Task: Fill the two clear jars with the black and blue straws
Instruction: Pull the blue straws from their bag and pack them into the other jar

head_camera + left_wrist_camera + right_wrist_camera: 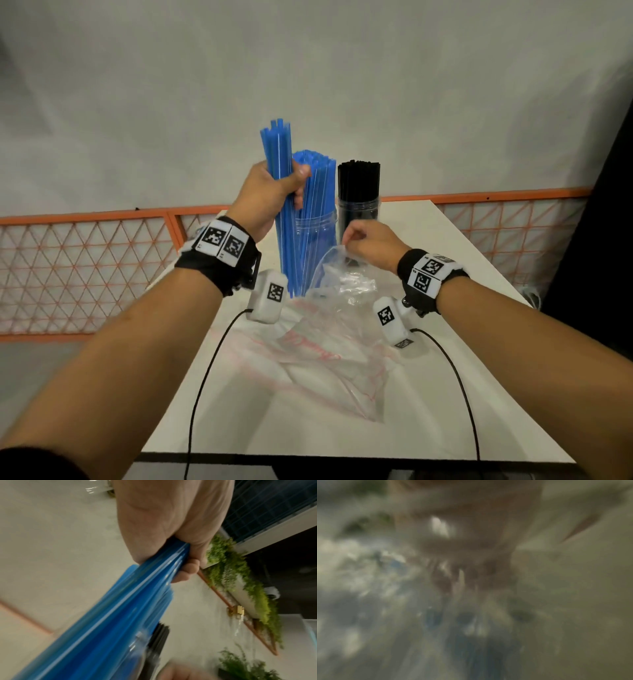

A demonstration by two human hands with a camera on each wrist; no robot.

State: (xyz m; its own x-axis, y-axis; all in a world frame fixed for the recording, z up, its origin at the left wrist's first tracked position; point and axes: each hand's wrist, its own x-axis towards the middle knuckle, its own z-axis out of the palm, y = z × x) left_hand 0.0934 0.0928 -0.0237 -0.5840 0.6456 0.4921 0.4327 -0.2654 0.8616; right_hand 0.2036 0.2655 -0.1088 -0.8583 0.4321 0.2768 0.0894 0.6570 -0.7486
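My left hand grips a bundle of blue straws upright, held just left of a clear jar that stands packed with more blue straws. The left wrist view shows the same blue bundle running through my curled fingers. Behind and to the right stands a second clear jar filled with black straws. My right hand pinches the top edge of an empty clear plastic bag in front of the jars. The right wrist view is blurred.
The white table is narrow, with its front edge near me. Black cables trail from both wrist cameras across it. An orange mesh fence runs behind the table on both sides. A dark panel stands at the right.
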